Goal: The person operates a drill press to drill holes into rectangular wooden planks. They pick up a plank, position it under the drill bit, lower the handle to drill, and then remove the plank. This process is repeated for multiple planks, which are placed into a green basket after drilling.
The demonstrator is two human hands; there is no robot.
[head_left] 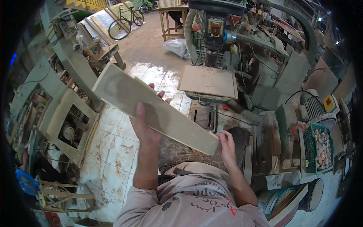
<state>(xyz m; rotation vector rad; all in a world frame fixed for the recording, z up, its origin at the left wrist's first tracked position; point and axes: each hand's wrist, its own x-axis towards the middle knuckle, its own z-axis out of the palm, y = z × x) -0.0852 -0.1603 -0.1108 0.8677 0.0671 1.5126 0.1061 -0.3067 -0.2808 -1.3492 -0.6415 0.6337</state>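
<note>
A long, pale wooden board [172, 119] slants across in front of me, above my lap, its far end up to the left. My left hand [146, 128] grips it around the middle, with the thumb on the upper face and the fingertips showing past the far edge. At the lower right end, my right hand [227, 146] pinches the board's corner with thumb and forefinger. Narrow strips or a second layer show along the far edge; how they join the board is hidden. Ahead stands a drill press [215, 28], with a flat wooden panel [207, 81] on its table.
At the right, a green plastic crate [309, 151] holds many small colourful pieces beside an electric motor [313, 104]. Dusty machine frames [72, 121] stand at the left. Round tubs [278, 202] sit low at the right. A bicycle [120, 28] stands farther back. Sawdust lies on the tiled floor [113, 151].
</note>
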